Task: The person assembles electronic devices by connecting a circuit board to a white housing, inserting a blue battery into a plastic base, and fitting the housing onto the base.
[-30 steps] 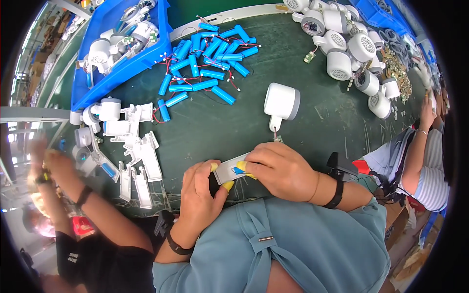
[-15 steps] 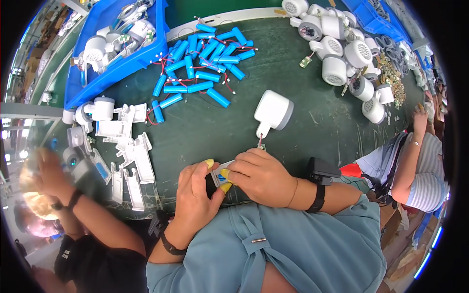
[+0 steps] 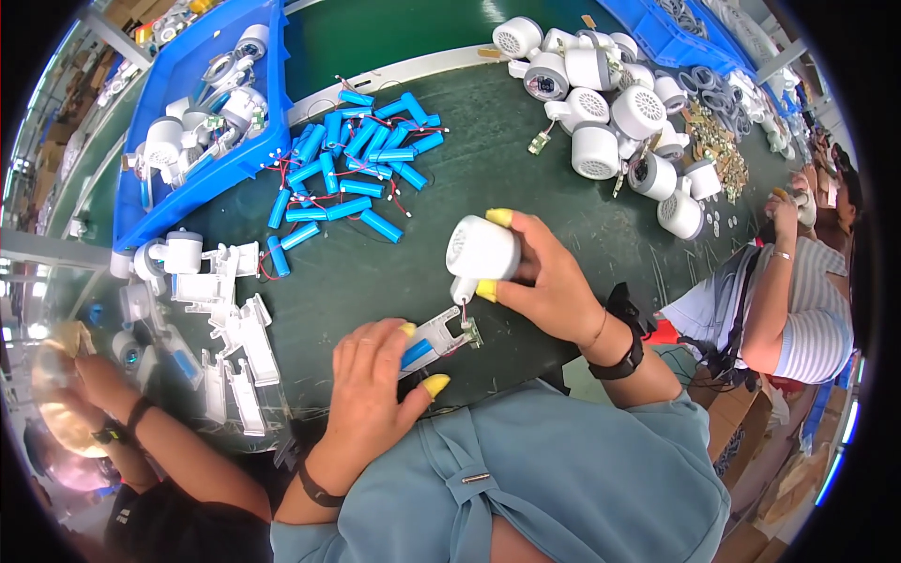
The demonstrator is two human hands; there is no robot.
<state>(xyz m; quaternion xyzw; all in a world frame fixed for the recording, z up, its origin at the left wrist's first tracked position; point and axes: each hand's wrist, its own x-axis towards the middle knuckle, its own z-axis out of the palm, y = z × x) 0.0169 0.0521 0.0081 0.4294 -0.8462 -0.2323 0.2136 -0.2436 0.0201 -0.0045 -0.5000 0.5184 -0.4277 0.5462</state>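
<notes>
My right hand grips a white round fan head with a grey rim, thumb and fingers on its two sides. Red wires run from the short neck of the head to a small green circuit board. That board is by the end of a white plastic handle shell, close to the table's front edge. My left hand is closed around the shell's other end, hiding part of it. Inside the shell is a blue cylindrical battery.
Several blue batteries with red wires are heaped ahead. White shell halves lie left, below a blue bin of parts. Fan heads and small boards are piled at far right. Co-workers' arms show on both sides.
My right hand has left the shell, reached forward and taken hold of the fan head, now tilted with its grille showing. My left hand keeps the shell. The whole view has shifted.
</notes>
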